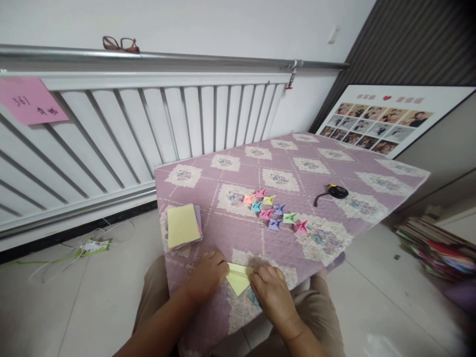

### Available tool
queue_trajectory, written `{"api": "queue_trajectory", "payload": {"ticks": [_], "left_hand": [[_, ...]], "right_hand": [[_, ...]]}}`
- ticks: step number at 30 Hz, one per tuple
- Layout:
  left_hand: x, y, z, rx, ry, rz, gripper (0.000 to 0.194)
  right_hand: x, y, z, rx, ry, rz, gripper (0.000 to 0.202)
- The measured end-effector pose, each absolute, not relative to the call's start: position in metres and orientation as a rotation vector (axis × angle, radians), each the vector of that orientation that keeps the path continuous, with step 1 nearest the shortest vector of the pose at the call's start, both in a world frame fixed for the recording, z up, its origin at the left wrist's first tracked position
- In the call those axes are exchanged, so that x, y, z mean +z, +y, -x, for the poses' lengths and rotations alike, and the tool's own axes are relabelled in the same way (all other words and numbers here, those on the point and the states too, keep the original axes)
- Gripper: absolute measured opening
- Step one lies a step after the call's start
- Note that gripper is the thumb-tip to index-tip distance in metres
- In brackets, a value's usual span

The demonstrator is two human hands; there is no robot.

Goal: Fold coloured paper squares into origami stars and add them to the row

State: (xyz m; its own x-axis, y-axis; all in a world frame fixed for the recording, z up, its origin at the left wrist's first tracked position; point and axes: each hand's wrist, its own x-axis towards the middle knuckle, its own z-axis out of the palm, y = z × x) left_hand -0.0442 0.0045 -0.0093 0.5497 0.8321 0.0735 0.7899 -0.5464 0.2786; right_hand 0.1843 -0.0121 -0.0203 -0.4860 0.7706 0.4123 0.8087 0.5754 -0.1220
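A yellow paper [238, 280], folded with a point toward me, lies near the table's front edge. My left hand [208, 275] is closed on its left end, fingers curled. At the right end my right hand [270, 289] pinches the same paper. Beyond them several small folded paper pieces [266, 214] in pink, orange, yellow, blue, purple and green sit grouped on the cloth. To the left is a stack of coloured paper sheets [183, 226] with a yellow one on top.
A patterned purple cloth [238, 228] covers the table. A black and yellow object [337, 191] with a dark strap lies at the right. Behind stand a white radiator [208, 119] and a photo board [372, 121]. Glasses [121, 45] rest on the pipe.
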Motion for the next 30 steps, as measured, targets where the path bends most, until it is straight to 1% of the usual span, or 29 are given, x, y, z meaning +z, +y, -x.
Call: {"api": "queue_trajectory", "payload": {"ticks": [3, 9, 12, 14, 17, 19, 24, 26, 30], "left_hand": [[-0.011, 0.001, 0.046, 0.234, 1.365, -2.623, 0.018], [-0.004, -0.007, 0.051, 0.131, 1.354, -2.711, 0.014], [0.002, -0.013, 0.051, 0.050, 1.342, -2.754, 0.015], [0.005, -0.018, 0.050, 0.008, 1.363, -2.765, 0.021], [0.010, -0.026, 0.043, -0.023, 1.429, -2.757, 0.035], [0.013, -0.029, 0.039, -0.054, 1.469, -2.736, 0.040], [0.016, -0.029, 0.033, -0.113, 1.461, -2.747, 0.038], [0.015, -0.028, 0.033, -0.120, 1.447, -2.747, 0.038], [0.012, -0.029, 0.034, -0.146, 1.450, -2.714, 0.030]], "right_hand": [[-0.024, -0.014, -0.187, -0.136, -2.390, 1.250, 0.007], [-0.025, -0.019, -0.190, -0.119, -2.381, 1.221, 0.017], [-0.024, -0.024, -0.190, -0.091, -2.367, 1.229, 0.020], [-0.024, -0.030, -0.190, -0.085, -2.350, 1.251, 0.022], [-0.025, -0.039, -0.191, -0.128, -2.317, 1.274, 0.023], [-0.025, -0.043, -0.191, -0.164, -2.302, 1.280, 0.024], [-0.017, -0.048, -0.181, -0.139, -2.263, 1.373, 0.019], [-0.016, -0.049, -0.168, -0.134, -2.226, 1.354, 0.023], [-0.023, -0.052, -0.140, -0.098, -2.286, 1.273, 0.034]]}}
